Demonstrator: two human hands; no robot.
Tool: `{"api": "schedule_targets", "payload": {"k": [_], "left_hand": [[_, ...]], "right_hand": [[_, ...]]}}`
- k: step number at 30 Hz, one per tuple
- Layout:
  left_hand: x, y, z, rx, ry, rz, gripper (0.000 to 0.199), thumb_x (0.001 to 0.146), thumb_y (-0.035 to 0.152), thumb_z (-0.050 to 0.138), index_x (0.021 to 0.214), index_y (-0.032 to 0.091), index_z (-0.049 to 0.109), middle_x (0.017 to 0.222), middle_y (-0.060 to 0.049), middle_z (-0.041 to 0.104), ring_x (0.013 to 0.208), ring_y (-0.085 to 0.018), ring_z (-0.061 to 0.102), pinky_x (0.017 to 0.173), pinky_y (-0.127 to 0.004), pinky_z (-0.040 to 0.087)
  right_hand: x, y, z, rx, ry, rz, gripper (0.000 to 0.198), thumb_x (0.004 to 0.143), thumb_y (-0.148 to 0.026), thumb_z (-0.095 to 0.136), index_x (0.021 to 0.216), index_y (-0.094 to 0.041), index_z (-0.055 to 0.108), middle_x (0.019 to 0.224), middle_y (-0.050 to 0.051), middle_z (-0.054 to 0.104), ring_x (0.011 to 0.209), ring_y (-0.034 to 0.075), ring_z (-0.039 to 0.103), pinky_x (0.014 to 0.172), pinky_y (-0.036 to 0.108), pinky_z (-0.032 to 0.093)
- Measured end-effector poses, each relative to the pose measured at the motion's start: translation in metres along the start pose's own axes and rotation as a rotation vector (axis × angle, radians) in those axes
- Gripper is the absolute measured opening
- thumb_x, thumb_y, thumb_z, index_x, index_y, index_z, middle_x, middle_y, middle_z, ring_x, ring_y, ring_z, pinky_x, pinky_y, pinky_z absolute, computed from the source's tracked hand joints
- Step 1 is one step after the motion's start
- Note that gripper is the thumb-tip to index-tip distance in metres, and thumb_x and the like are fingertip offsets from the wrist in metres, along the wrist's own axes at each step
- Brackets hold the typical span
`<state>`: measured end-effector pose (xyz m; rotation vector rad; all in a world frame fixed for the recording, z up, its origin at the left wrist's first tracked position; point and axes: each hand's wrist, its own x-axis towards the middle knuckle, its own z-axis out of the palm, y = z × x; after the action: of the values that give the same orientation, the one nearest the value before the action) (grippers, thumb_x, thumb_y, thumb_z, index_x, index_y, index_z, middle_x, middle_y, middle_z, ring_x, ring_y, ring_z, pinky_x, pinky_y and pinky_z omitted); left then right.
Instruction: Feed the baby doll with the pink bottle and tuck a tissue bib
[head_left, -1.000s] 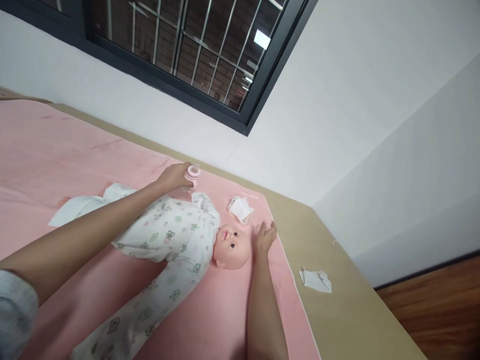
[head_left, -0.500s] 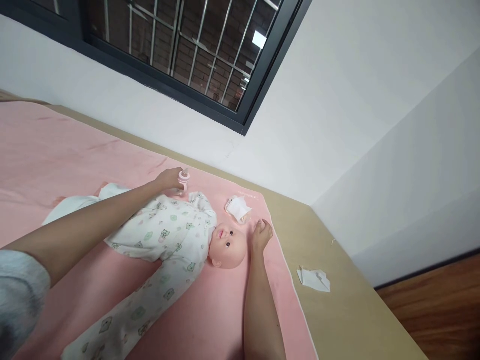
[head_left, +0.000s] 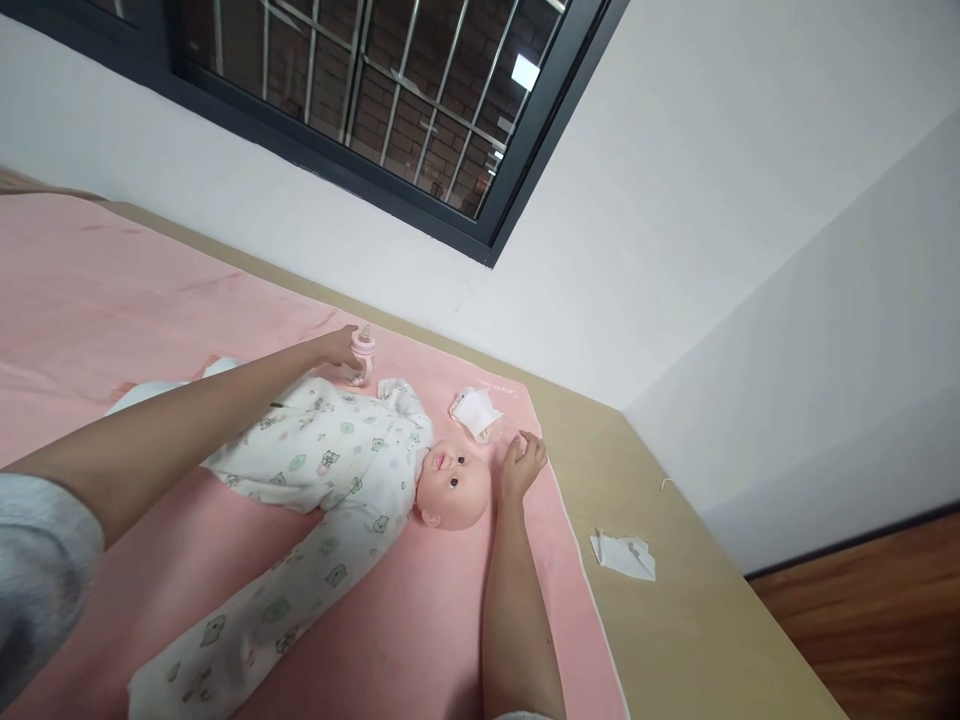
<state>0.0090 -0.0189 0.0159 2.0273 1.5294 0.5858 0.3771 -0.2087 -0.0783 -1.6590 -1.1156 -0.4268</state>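
Note:
My left hand point(head_left: 341, 349) is closed around a small pink-and-clear baby bottle point(head_left: 364, 345), held upright beside the doll's near sleeve on the window side. The baby doll point(head_left: 454, 485) lies on its back, dressed in a white printed outfit point(head_left: 300, 440), its head toward the right. Just beyond the doll's head, my right hand point(head_left: 525, 462) rests on the mat with fingers curled round something small and pale that I cannot make out. A white tissue packet point(head_left: 476, 413) lies near that hand. My left forearm crosses over the doll's legs and hides part of them.
Under the doll is a pink mat point(head_left: 390, 620) on a tan surface point(head_left: 675, 640). A crumpled white tissue point(head_left: 624, 556) lies on the tan part at the right. The white wall point(head_left: 555, 330) with a dark-framed window point(head_left: 480, 235) borders the far side.
My left hand and the bottle have shifted slightly, with more of the bottle showing now. The right hand's fingers have moved a little. The view has tilted slightly.

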Motion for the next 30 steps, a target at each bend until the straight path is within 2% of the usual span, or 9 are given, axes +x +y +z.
{"api": "schedule_targets", "payload": {"k": [5, 8, 10, 12, 15, 17, 20, 25, 30], "left_hand": [[-0.004, 0.01, -0.015, 0.094, 0.006, -0.074, 0.101, 0.058, 0.017, 0.073, 0.146, 0.007, 0.026, 0.131, -0.023, 0.056, 0.115, -0.035, 0.058, 0.09, -0.036, 0.048], [-0.015, 0.02, -0.023, 0.172, 0.053, -0.053, 0.099, 0.064, 0.02, 0.071, 0.149, 0.009, 0.022, 0.135, -0.021, 0.054, 0.117, -0.035, 0.056, 0.093, -0.038, 0.046], [-0.026, 0.03, -0.026, 0.205, 0.116, -0.01, 0.092, 0.07, 0.022, 0.066, 0.149, 0.012, 0.021, 0.136, -0.018, 0.054, 0.119, -0.034, 0.055, 0.095, -0.038, 0.045], [-0.04, 0.041, -0.026, 0.194, 0.199, 0.083, 0.081, 0.075, 0.023, 0.061, 0.148, 0.015, 0.027, 0.137, -0.014, 0.054, 0.119, -0.031, 0.055, 0.096, -0.036, 0.045], [-0.063, 0.059, -0.022, 0.144, 0.323, 0.29, 0.059, 0.079, 0.024, 0.054, 0.137, 0.018, 0.047, 0.133, -0.008, 0.058, 0.119, -0.027, 0.055, 0.1, -0.035, 0.043], [-0.077, 0.069, -0.017, 0.089, 0.354, 0.405, 0.046, 0.08, 0.027, 0.051, 0.125, 0.021, 0.058, 0.129, -0.005, 0.061, 0.12, -0.026, 0.054, 0.103, -0.035, 0.041], [-0.095, 0.084, -0.011, -0.04, 0.351, 0.521, 0.037, 0.083, 0.033, 0.049, 0.115, 0.024, 0.064, 0.124, -0.002, 0.064, 0.116, -0.024, 0.056, 0.101, -0.035, 0.043], [-0.116, 0.102, -0.003, -0.173, 0.309, 0.538, 0.032, 0.085, 0.036, 0.049, 0.111, 0.024, 0.066, 0.121, 0.0, 0.066, 0.111, -0.023, 0.059, 0.094, -0.034, 0.047], [-0.123, 0.108, 0.002, -0.221, 0.232, 0.515, 0.032, 0.087, 0.037, 0.049, 0.109, 0.024, 0.067, 0.122, 0.0, 0.066, 0.11, -0.023, 0.059, 0.093, -0.033, 0.048]], "right_hand": [[0.001, -0.004, 0.0, -0.044, -0.04, -0.21, 0.032, 0.091, -0.021, 0.036, 0.106, -0.016, 0.064, 0.117, 0.015, 0.061, 0.132, 0.027, 0.038, 0.107, 0.049, 0.033], [0.002, -0.008, 0.001, -0.073, -0.145, -0.343, 0.037, 0.087, -0.01, 0.034, 0.102, -0.018, 0.067, 0.119, 0.01, 0.063, 0.136, 0.024, 0.034, 0.111, 0.048, 0.032], [0.002, -0.011, 0.003, -0.112, -0.211, -0.382, 0.043, 0.084, -0.004, 0.033, 0.103, -0.019, 0.069, 0.125, 0.007, 0.062, 0.139, 0.023, 0.031, 0.115, 0.051, 0.027], [0.002, -0.012, 0.005, -0.152, -0.264, -0.383, 0.048, 0.081, -0.001, 0.033, 0.107, -0.02, 0.069, 0.131, 0.006, 0.06, 0.142, 0.024, 0.028, 0.117, 0.054, 0.021], [0.003, -0.011, 0.008, -0.194, -0.329, -0.349, 0.053, 0.078, 0.001, 0.033, 0.112, -0.02, 0.068, 0.136, 0.005, 0.057, 0.145, 0.024, 0.023, 0.119, 0.055, 0.016], [0.003, -0.01, 0.009, -0.209, -0.37, -0.321, 0.056, 0.076, 0.002, 0.034, 0.116, -0.02, 0.066, 0.138, 0.005, 0.055, 0.146, 0.024, 0.022, 0.119, 0.055, 0.015], [0.004, -0.01, 0.009, -0.209, -0.435, -0.302, 0.059, 0.076, 0.003, 0.034, 0.122, -0.019, 0.063, 0.14, 0.005, 0.054, 0.146, 0.023, 0.021, 0.119, 0.055, 0.014], [0.003, -0.015, 0.007, -0.16, -0.509, -0.315, 0.06, 0.078, 0.001, 0.034, 0.13, -0.019, 0.056, 0.142, 0.006, 0.052, 0.146, 0.021, 0.02, 0.119, 0.055, 0.012], [0.004, -0.014, 0.008, -0.078, -0.459, -0.264, 0.06, 0.076, -0.001, 0.034, 0.127, -0.019, 0.058, 0.135, 0.007, 0.057, 0.142, 0.022, 0.029, 0.118, 0.054, 0.019]]}}
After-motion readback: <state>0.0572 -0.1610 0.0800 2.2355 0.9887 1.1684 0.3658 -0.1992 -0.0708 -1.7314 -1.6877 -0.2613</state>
